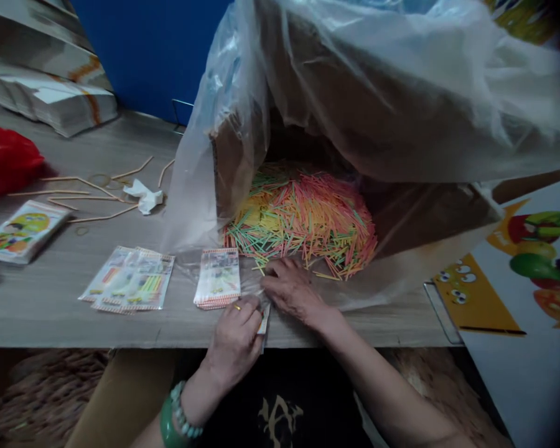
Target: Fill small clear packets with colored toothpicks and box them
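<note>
My left hand (236, 339), with a ring on one finger, is closed at the table's front edge on a small clear packet (264, 322), mostly hidden behind the fingers. Just right of it, my right hand (293, 291) rests by the near edge of a heap of thin coloured sticks (303, 218), its fingers curled down; whatever they pinch is hidden. The pink, yellow, green and orange sticks lie in a plastic-lined cardboard box (228, 168) tipped open toward me. A stack of printed clear packets (218, 277) lies beside my left hand, and several packets holding sticks (130, 280) overlap farther left.
At the left are a stack of picture cards (25, 230), loose tan sticks (98, 186), rubber bands, a crumpled white scrap (144, 196) and a red bag (7, 158). Banded paper stacks (70, 102) stand behind. A fruit-printed board (527, 280) leans at the right.
</note>
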A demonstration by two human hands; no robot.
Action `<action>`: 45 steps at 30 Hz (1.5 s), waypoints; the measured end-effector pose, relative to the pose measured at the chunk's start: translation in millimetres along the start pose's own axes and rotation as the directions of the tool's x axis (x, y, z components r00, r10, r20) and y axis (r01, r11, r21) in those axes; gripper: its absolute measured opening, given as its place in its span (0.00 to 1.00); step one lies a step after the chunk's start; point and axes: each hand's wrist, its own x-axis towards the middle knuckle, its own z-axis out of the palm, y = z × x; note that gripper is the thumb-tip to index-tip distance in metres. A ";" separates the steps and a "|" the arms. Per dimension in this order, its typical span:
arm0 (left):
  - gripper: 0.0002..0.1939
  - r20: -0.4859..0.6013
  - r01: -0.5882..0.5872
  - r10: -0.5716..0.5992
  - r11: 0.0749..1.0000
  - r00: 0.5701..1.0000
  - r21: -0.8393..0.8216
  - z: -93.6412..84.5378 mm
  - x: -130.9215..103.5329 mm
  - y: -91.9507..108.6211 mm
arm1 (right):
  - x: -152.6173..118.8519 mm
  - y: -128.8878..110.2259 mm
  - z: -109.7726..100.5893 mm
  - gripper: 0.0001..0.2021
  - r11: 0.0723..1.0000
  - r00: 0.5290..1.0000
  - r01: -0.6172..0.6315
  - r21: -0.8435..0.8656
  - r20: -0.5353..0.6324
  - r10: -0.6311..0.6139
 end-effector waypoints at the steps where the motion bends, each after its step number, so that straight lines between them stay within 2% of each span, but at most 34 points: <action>1: 0.15 0.007 -0.007 0.007 1.000 1.000 0.003 -0.6 0.9 0.1 | 4.6 5.5 1.5 0.09 0.998 0.999 -0.046 -0.030 -0.002 0.046; 4: 0.19 0.028 -0.014 0.015 1.000 1.000 -0.017 -2.0 3.0 0.4 | 11.9 22.6 6.8 0.11 0.970 0.965 -0.241 -0.018 -0.113 0.237; 6: 0.21 0.040 -0.014 0.015 1.000 0.999 -0.026 -2.7 3.8 0.8 | 9.8 29.2 9.5 0.12 0.938 0.913 -0.338 0.071 -0.219 0.345; 8: 0.22 0.053 -0.013 0.014 1.000 0.999 -0.020 -3.0 4.0 1.2 | 4.5 29.4 11.2 0.13 0.905 0.864 -0.410 0.115 -0.268 0.426; 10: 0.23 0.066 -0.009 0.009 1.000 0.998 -0.012 -3.1 3.7 1.2 | 0.3 24.5 11.9 0.19 0.867 0.833 -0.493 0.079 -0.243 0.496; 13: 0.24 0.086 0.001 0.003 0.999 0.996 -0.037 -2.8 2.3 0.2 | 3.6 15.7 11.2 0.31 0.824 0.814 -0.567 -0.002 -0.160 0.559; 15: 0.22 0.098 0.000 0.006 0.998 0.995 -0.060 -2.8 1.5 -0.8 | 12.8 13.2 8.6 0.32 0.821 0.816 -0.571 -0.022 -0.126 0.564; 20: 0.21 0.115 -0.005 0.014 0.997 0.993 -0.074 -3.9 1.9 -2.4 | 35.5 15.6 0.2 0.14 0.807 0.829 -0.559 -0.190 -0.096 0.551; 23: 0.18 0.121 -0.014 0.021 0.998 0.992 -0.059 -3.5 2.7 -2.5 | 35.8 16.3 1.1 0.14 0.821 0.866 -0.497 -0.280 -0.105 0.488; 27: 0.14 0.115 -0.004 0.008 1.000 0.993 -0.030 -1.6 2.9 -1.9 | 31.5 19.0 5.2 0.17 0.865 0.920 -0.388 -0.318 -0.082 0.383; 32: 0.13 0.114 -0.007 0.008 1.000 0.993 -0.009 -1.8 3.0 -1.1 | 36.7 25.8 3.3 0.16 0.869 0.945 -0.310 -0.386 -0.029 0.324; 37: 0.13 0.099 -0.018 0.015 0.999 0.995 0.028 -2.9 3.5 -1.0 | 29.3 33.5 -4.9 0.17 0.908 0.948 -0.309 -0.283 -0.015 0.317; 41: 0.10 0.110 -0.007 0.001 0.999 0.994 0.053 -2.6 2.9 -0.3 | 20.3 39.5 -5.9 0.17 0.902 0.907 -0.418 -0.104 -0.094 0.410; 45: 0.07 0.128 0.020 -0.030 0.997 0.991 0.079 -3.9 4.8 2.1 | 17.5 54.8 -7.5 0.16 0.880 0.877 -0.465 0.096 -0.087 0.473</action>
